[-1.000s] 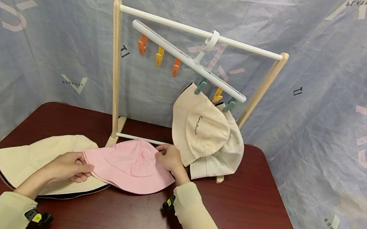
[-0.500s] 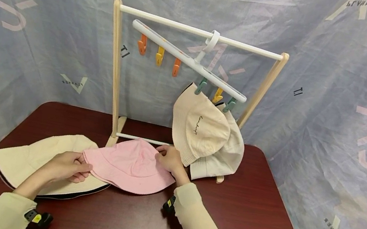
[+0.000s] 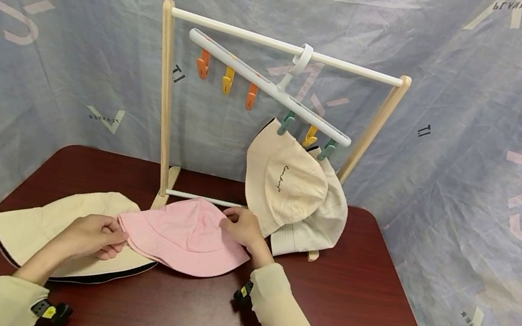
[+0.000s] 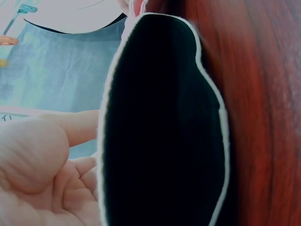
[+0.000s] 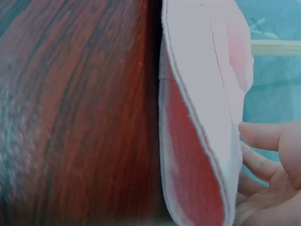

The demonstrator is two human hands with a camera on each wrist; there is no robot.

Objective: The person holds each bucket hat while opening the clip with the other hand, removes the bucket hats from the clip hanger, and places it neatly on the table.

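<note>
A pink bucket hat (image 3: 192, 238) lies folded flat on the table, its left brim overlapping a cream bucket hat (image 3: 54, 217). My left hand (image 3: 87, 237) pinches the pink brim's left end, thumb on top and fingers curled below. In the left wrist view the cream hat's dark lining (image 4: 164, 117) hides those fingertips. At the other end, my right hand (image 3: 245, 227) holds the pink hat's right side between thumb and fingers. The right wrist view shows the thumb (image 5: 263, 135) against its crown, with the doubled brim gaping toward the camera.
Behind the hats stands a wooden rack (image 3: 163, 93) with a white hanger (image 3: 236, 62) tilted down to the right. Orange and yellow clips (image 3: 227, 81) dangle at its left. Two pale hats, one with black script (image 3: 289, 182), hang from green clips (image 3: 328, 150) at its right.
My left hand has slid slightly left along the end of the pink brim. The right hand and the hats stay nearly in place.
</note>
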